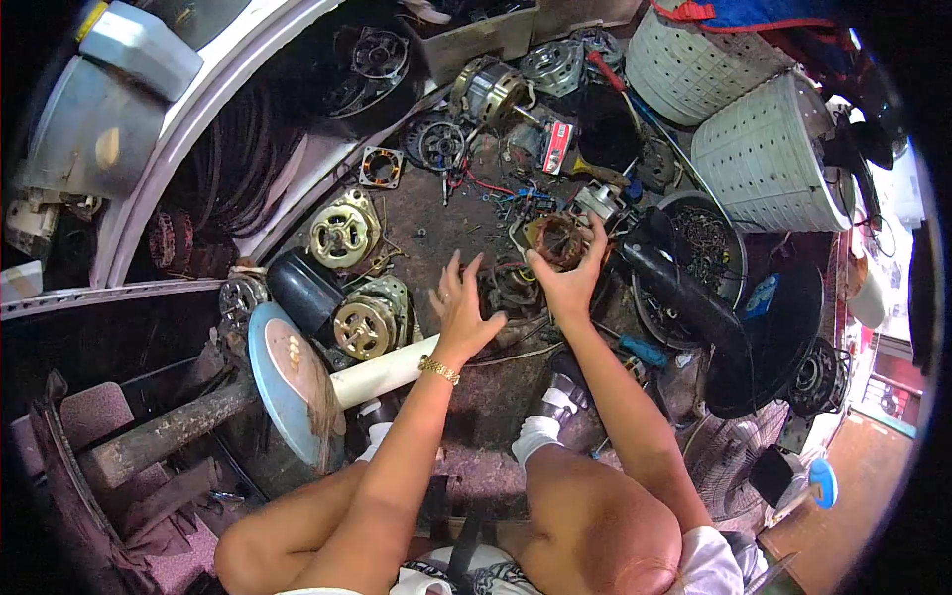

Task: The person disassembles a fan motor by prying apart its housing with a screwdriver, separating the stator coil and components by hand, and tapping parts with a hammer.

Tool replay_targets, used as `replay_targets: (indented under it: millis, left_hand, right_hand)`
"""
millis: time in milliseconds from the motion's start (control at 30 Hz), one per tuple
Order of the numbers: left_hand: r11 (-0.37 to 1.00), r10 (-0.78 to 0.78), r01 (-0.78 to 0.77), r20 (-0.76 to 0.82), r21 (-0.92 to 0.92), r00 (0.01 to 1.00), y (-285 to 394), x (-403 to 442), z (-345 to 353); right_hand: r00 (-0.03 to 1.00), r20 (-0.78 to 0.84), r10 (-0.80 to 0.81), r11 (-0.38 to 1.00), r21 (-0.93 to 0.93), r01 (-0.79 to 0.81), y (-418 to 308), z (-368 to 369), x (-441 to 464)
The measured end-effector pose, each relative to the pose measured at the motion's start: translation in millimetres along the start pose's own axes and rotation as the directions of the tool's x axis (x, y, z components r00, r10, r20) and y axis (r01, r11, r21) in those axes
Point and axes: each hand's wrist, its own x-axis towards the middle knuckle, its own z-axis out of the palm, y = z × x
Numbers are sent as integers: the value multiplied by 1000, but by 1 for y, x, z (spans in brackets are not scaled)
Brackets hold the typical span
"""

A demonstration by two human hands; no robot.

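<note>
My right hand [575,286] grips a motor stator [557,244], a ring with copper-coloured windings, thumb on its near left side and fingers along its right. My left hand [464,309] hovers over the floor to the left, fingers spread and curved, holding nothing. Between my hands lies a dark motor part with wires [516,286], partly hidden. Just beyond the stator sits a small silvery motor part [601,201]. Left of my left hand are two round brass-coloured motors, one nearer [367,325] and one farther [343,235].
A basin of small metal scraps [734,238] stands at the right beside a black curved housing [684,288]. White perforated drums [769,149] are at the far right. A blue disc fan base with a white pole [288,382] lies at the left. A red-and-white box [557,149] sits ahead.
</note>
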Motion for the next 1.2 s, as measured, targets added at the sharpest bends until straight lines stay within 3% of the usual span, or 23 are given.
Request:
replay_targets:
  millis: [67, 200, 267, 333, 400, 467, 533, 600, 633, 667, 700, 733, 767, 800, 867, 933, 967, 1067, 1133, 1200]
  left_hand:
    - [991, 96, -101, 60, 84, 994, 16, 7, -14]
    - [948, -9, -10, 59, 317, 998, 32, 18, -19]
    - [922, 66, -101, 106, 374, 992, 24, 21, -11]
    - [950, 43, -109, 223, 294, 974, 17, 23, -2]
    - [945, 101, -138, 139, 297, 985, 16, 22, 2]
    - [958, 12, -81, 245, 274, 969, 19, 27, 2]
    - [976, 16, -64, 224, 210, 974, 14, 31, 5]
    - [988, 23, -54, 204, 147, 979, 6, 32, 9]
    - [986, 74, -56, 107, -158, 991, -1, 33, 9]
    - [891, 93, -82, 3, -447, 996, -9, 34, 9]
    - [816, 86, -121, -88, -565, 992, -26, 33, 13]
    - [586, -10, -36, -51, -809, 999, -21, 30, -2]
    - [426, -94, -19, -65, -904, 993, -27, 29, -12]
    - [248, -223, 113, 56, -962, 973, -11, 22, -34]
    - [-186, -77, 135, 152, -973, 985, -20, 23, -53]
    - [-189, -165, 262, 294, -946, 942, -37, 36, -54]
    - [-119, -308, 279, 303, -953, 902, -43, 43, -48]
    - [-42, -377, 322, 313, -946, 871, -77, 51, -32]
    - [-103, -403, 243, 264, -965, 876, -79, 60, -26]
    - [-313, -548, 179, 331, -933, 768, -89, 76, -20]
  right_hand:
    - [998, 25, -50, 999, -5, 51, -5, 1, -7]
    - [990, 79, -121, 993, 24, 119, -10, 7, -20]
    - [966, 88, -244, 969, -29, 247, -14, 8, -23]
    - [957, 73, -280, 959, -29, 282, -15, 9, -21]
    - [891, 30, -453, 882, -127, 453, -16, 8, -14]
    - [865, 48, -500, 857, -116, 502, -12, 8, -5]
    - [835, 59, -547, 829, -100, 550, -13, 9, 3]
    - [688, 258, -678, 687, -108, 719, -16, 7, 10]
    - [695, 281, -662, 711, -59, 701, -19, 13, 10]
    - [701, 318, -638, 734, -23, 678, -23, 18, 10]
    - [716, 342, -608, 763, 2, 647, -25, 27, 9]
    - [731, 363, -577, 790, 23, 612, -29, 35, 7]
    - [737, 429, -522, 811, -17, 585, -34, 42, 4]
    - [739, 492, -460, 830, -57, 555, -42, 48, 0]
    - [707, 581, -403, 840, -73, 538, -45, 67, -8]
    - [685, 579, -443, 826, -33, 562, -45, 84, -18]
    - [668, 620, -411, 824, -60, 563, -42, 94, -24]
    - [647, 668, -367, 831, -76, 550, -41, 106, -28]
    - [671, 642, -372, 862, -29, 506, -42, 91, -19]
    - [807, 513, -292, 903, -130, 409, -26, 69, 4]
